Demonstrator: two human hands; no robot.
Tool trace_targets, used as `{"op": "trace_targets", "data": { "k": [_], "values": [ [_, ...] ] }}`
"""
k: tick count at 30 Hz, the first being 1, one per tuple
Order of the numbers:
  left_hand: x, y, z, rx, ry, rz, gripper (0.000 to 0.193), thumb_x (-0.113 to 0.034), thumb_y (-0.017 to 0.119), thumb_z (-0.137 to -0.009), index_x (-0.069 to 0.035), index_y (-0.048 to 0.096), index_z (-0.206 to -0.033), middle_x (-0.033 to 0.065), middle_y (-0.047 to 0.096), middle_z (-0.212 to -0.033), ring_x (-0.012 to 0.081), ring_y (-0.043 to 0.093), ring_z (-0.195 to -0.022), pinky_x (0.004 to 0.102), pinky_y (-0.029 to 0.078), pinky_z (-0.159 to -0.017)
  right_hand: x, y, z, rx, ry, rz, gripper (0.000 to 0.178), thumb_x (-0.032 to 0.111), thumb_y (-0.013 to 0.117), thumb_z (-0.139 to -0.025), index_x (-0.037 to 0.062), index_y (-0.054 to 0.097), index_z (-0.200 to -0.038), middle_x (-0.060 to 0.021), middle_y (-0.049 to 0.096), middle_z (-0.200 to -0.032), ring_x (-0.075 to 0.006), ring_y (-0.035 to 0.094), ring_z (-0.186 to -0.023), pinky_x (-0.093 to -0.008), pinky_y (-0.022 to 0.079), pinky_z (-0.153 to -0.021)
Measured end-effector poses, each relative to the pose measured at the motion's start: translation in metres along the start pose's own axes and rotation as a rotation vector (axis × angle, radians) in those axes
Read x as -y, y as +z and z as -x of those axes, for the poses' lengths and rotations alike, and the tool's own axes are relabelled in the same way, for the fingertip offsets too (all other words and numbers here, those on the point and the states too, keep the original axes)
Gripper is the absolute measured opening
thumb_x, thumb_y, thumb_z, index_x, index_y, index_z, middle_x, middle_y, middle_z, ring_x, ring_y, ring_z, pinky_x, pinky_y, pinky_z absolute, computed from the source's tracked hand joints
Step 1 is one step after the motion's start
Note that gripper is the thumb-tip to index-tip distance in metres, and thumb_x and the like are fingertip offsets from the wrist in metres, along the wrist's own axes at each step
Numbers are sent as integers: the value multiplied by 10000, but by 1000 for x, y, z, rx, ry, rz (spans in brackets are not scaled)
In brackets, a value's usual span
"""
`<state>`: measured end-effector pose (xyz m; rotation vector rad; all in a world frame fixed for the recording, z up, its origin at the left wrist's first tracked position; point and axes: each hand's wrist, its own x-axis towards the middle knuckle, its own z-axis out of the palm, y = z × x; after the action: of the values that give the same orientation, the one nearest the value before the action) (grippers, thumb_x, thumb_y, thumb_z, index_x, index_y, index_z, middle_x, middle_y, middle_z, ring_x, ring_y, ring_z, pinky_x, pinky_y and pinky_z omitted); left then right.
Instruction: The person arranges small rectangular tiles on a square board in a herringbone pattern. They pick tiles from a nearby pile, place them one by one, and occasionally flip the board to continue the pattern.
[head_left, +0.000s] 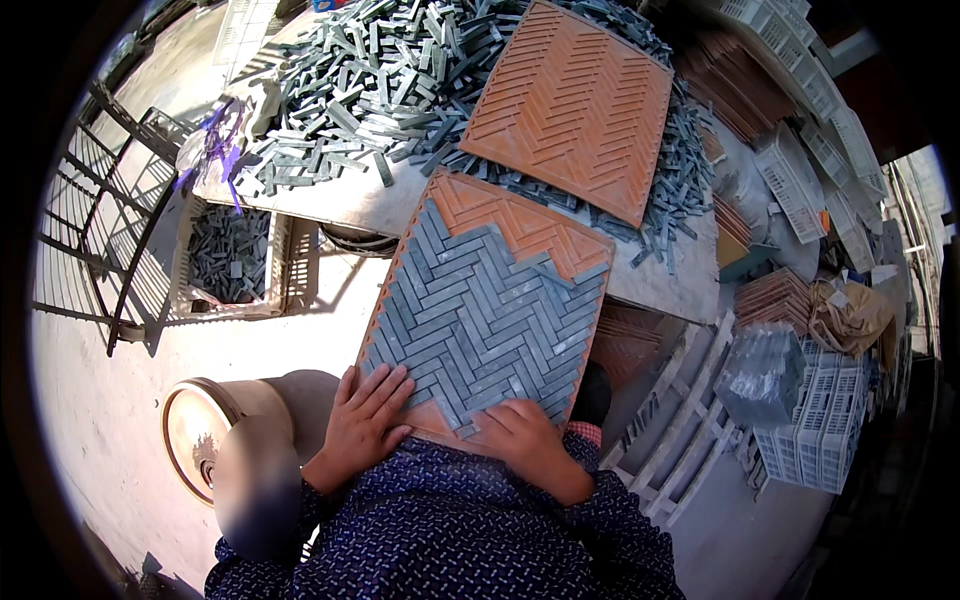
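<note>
A terracotta-coloured tray (445, 192) rests on my lap, its near edge against my patterned clothing. Narrow grey stone strips (470, 310) fill most of it in a herringbone pattern, while orange grooves show along the far end and at the near left corner. My left hand (368, 412) lies with fingers stretched out over the tray's near left edge and the strips there. At the near edge, my right hand (522, 436) presses bent, close-together fingers down on the strips. Whatever its fingertips may hold is hidden under the hand.
A second orange grooved tray (575, 100) lies on a heap of loose grey strips (350, 90) on the table (330, 205). Left are a crate of pieces (278, 265), a metal rack (110, 215) and a bucket (200, 440). White crates (820, 420) and a slatted pallet (665, 430) stand right.
</note>
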<state>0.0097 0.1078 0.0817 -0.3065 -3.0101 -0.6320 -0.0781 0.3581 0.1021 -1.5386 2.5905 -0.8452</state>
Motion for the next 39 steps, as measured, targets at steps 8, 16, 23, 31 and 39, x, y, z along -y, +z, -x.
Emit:
{"op": "trace_targets", "data": {
  "k": [8,16,23,31,39],
  "values": [
    [1,5,2,-9,0,-12,612,-322,658,-751,-105,490,-1298,63,453,-1377,234,394,-1288,497,176,-1097,-7,3,2,-13,15,-89,151,81,610,-685,44,560,-823,-74,556,-885,-243,556,-850,-323,476,-730],
    [0,2,1,26,-21,-1,626,-303,666,-745,-97,479,-1306,72,441,-1385,243,381,-1297,519,158,-1098,-7,2,0,35,-3,-59,93,97,560,-712,52,534,-789,-76,525,-874,-244,536,-857,-325,448,-765],
    [-11,-10,-1,44,74,29,675,-266,690,-739,-90,437,-1340,80,411,-1406,249,362,-1316,523,187,-1097,-15,5,-8,27,90,-142,135,124,612,-734,43,561,-829,-85,532,-859,-259,547,-826,-346,440,-732],
    [-31,6,-26,324,463,92,594,-363,519,-877,-107,372,-1392,39,385,-1433,204,337,-1335,493,171,-1109,-39,-8,-10,-165,386,-341,136,78,682,-756,9,622,-857,-124,613,-828,-280,607,-732,-329,485,-647],
    [-33,7,-36,473,470,-28,605,-381,488,-894,-88,337,-1402,55,341,-1460,194,305,-1355,536,205,-1089,-106,-40,-55,-483,383,-34,166,57,671,-761,23,630,-919,-118,626,-869,-311,616,-778,-354,496,-677]
  ]
}}
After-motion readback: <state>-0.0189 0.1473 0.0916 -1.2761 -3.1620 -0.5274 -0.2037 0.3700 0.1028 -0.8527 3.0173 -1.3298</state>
